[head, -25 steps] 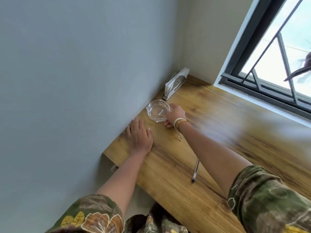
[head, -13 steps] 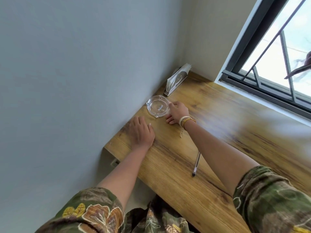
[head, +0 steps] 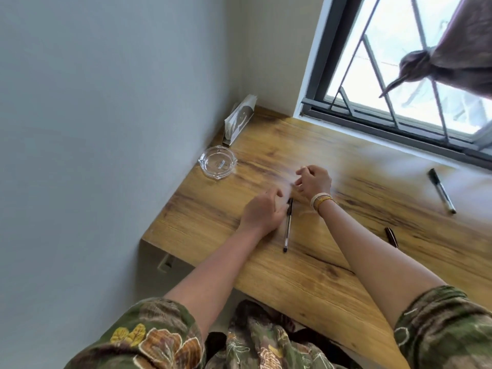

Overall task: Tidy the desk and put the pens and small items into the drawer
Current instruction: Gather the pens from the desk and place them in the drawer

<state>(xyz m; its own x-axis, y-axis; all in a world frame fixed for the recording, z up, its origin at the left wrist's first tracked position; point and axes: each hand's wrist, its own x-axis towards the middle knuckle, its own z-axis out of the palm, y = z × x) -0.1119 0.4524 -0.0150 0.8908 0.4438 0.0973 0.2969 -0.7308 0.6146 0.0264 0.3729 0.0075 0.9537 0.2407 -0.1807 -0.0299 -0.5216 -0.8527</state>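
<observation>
Desk (head: 306, 275), wood, set in a wall corner. Pen (head: 288, 225): lies flat near the left front edge, its capped end just beside the left hand (head: 262, 211), fingers loosely curled, holding nothing. Right hand (head: 314, 182): behind the pen, fingers curled, blurred; grasp cannot be told. Second pen (head: 442, 191): near the window edge. Glass ashtray (head: 217, 165): by the wall.

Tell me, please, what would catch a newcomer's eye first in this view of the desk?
Probably the two bare hands meeting mid-desk: the left hand beside a clear pen, the right hand just beyond it, fingers loosely curled and blurred. Next, the glass ashtray by the grey wall, near the desk's left edge. Then the black marker lying alone on the wooden desk under the window.
</observation>
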